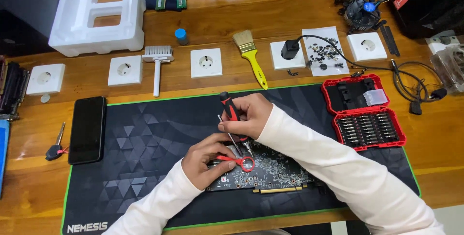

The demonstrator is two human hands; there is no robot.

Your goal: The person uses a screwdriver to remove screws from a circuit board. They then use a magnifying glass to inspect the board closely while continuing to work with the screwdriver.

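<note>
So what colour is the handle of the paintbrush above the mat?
Yellow, on the paintbrush, with pale bristles; the head view shows it clearly.

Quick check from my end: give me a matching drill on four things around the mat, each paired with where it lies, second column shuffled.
Things:
1. phone
2. red bit case
3. yellow-handled brush
4. circuit board

Places:
A. on the bare wood beyond the mat's far edge
B. on the mat under both hands
C. at the mat's left edge
D. open at the mat's right end

Pairs: 1-C, 2-D, 3-A, 4-B.

The right hand grips a screwdriver; the left hand steadies the board.
</note>
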